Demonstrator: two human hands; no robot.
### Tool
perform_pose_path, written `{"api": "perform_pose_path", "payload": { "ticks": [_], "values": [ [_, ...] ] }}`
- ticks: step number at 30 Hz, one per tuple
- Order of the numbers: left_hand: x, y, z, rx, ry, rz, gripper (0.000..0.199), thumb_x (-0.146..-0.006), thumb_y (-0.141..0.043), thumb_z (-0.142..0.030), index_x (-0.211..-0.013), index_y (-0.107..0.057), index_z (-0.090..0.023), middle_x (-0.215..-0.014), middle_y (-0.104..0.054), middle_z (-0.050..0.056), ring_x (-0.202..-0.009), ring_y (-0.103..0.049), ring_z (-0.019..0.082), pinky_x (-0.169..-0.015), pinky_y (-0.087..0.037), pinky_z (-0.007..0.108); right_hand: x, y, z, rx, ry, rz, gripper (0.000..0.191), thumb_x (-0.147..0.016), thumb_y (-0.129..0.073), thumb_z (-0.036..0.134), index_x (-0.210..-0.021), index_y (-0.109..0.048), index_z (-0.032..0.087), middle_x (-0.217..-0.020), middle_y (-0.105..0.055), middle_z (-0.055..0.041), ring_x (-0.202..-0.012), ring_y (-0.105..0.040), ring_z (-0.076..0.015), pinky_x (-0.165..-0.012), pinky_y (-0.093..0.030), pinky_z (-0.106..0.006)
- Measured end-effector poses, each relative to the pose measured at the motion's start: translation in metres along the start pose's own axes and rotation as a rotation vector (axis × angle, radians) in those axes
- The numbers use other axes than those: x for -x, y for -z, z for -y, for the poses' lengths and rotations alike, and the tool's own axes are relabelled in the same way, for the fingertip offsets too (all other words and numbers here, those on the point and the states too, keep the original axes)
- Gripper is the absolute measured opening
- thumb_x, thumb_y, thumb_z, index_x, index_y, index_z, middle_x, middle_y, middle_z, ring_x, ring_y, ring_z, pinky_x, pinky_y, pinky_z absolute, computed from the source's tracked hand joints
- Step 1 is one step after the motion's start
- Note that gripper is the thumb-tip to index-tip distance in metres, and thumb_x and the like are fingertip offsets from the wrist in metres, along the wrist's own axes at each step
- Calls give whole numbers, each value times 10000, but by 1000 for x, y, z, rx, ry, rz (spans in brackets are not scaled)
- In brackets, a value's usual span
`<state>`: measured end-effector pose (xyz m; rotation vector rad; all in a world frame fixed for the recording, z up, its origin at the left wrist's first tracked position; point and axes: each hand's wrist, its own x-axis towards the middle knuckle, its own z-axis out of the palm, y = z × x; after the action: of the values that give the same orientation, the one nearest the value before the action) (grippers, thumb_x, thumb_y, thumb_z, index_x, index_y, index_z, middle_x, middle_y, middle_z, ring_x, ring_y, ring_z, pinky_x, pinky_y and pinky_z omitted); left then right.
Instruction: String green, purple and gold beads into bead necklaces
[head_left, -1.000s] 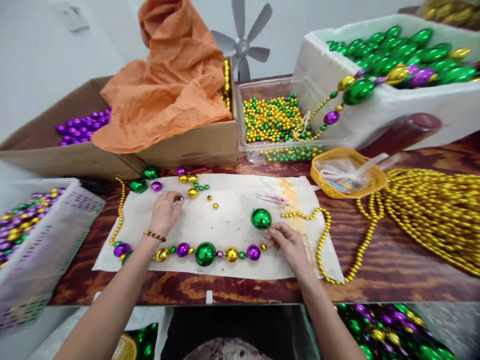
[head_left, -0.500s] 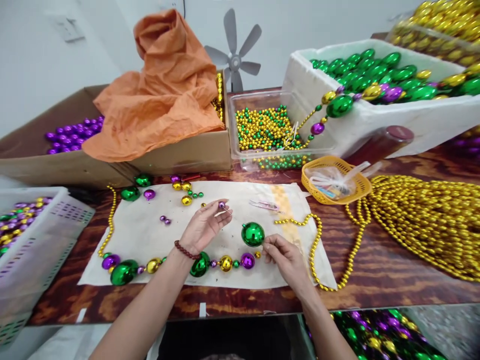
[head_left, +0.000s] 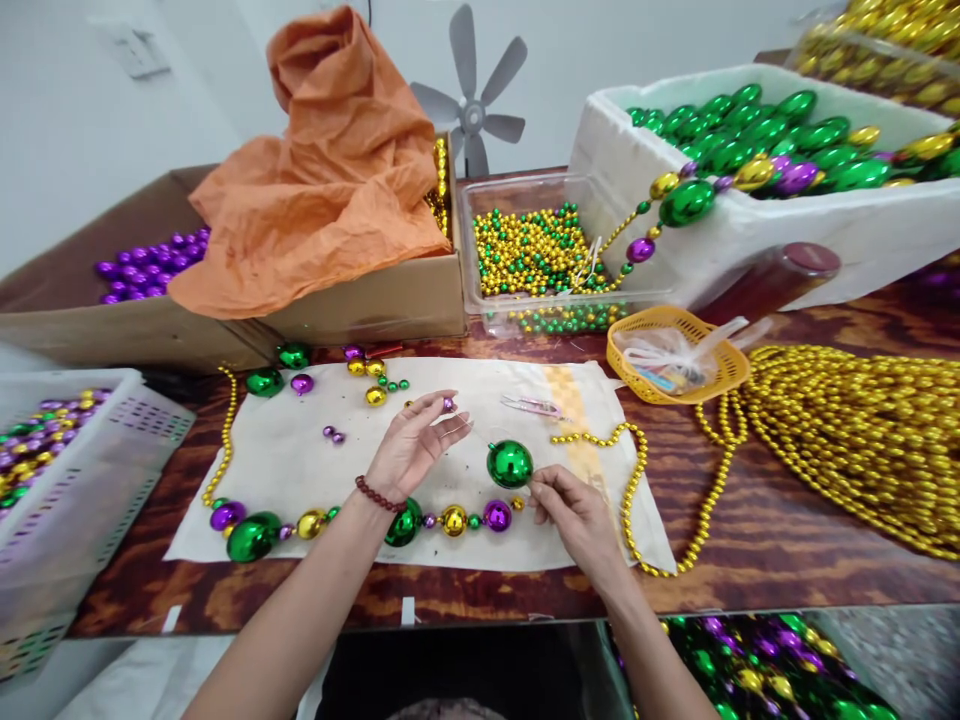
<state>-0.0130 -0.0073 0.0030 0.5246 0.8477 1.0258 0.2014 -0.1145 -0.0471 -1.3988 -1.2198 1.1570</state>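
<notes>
My left hand (head_left: 412,440), with a brown bead bracelet on its wrist, pinches a small purple bead (head_left: 448,404) between thumb and forefinger; its other fingers are loosely spread. A thin string runs from near these fingers toward a large green bead (head_left: 510,464), which hangs above the white cloth (head_left: 442,460). At that bead's right end, my right hand (head_left: 566,505) is closed in a pinch on the string. Below lies a strand of green, purple and gold beads (head_left: 454,520), partly covered by my left forearm. Gold bead chain (head_left: 634,480) curves along the cloth's right side.
Tweezers (head_left: 532,406) and loose beads (head_left: 366,368) lie on the cloth. Behind stand a cardboard box (head_left: 375,290), a clear tub of small beads (head_left: 480,310) and a white foam box (head_left: 637,150). A yellow basket (head_left: 679,385) and a gold bead pile (head_left: 862,440) are at right.
The whole view has shifted slightly. Both hands keep their pinches, and the small purple bead and large green bead stay almost in place relative to them.
</notes>
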Motion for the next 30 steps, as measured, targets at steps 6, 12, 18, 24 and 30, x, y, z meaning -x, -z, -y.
{"api": "perform_pose_path", "payload": {
  "ticks": [6,12,18,24,30],
  "values": [
    [3,-6,7,-156,-66,-27,380,-681,-879,-213,-1022,-714,-176,-848,-736,5,-806,-740,174,-885,-564,365,-7,-3,-1,-82,-47,11,301,-873,-629,481,-762,-633,202,-644,-647,-6,-515,-571,-139,-537,-463,-261],
    [4,-12,21,-327,-83,-4,253,-677,-870,-344,-788,-756,-146,-902,-774,84,-828,-703,168,-801,-549,302,-24,-2,-4,-169,-118,21,338,-771,-704,531,-768,-649,197,-662,-677,-10,-496,-583,-137,-489,-457,-248],
    [4,-15,21,-489,-238,-11,256,-680,-847,-383,-752,-791,-144,-626,-677,26,-556,-565,103,-524,-456,225,-31,17,-10,-13,-112,97,261,-784,-670,457,-795,-680,197,-687,-703,-5,-515,-625,-150,-475,-435,-237],
    [16,-28,6,-505,-357,41,217,-715,-833,-359,-759,-803,-148,-702,-676,33,-575,-605,109,-535,-515,236,-37,17,23,256,165,-28,226,-929,-579,393,-950,-733,229,-899,-728,-42,-602,-665,-163,-593,-491,-285],
    [30,-47,-17,-537,-488,101,176,-773,-808,-330,-785,-803,-155,-716,-671,29,-576,-626,109,-566,-539,241,-52,0,46,551,398,157,183,-947,-579,297,-942,-757,255,-925,-757,-60,-820,-687,-222,-735,-491,-319]
  ]
}}
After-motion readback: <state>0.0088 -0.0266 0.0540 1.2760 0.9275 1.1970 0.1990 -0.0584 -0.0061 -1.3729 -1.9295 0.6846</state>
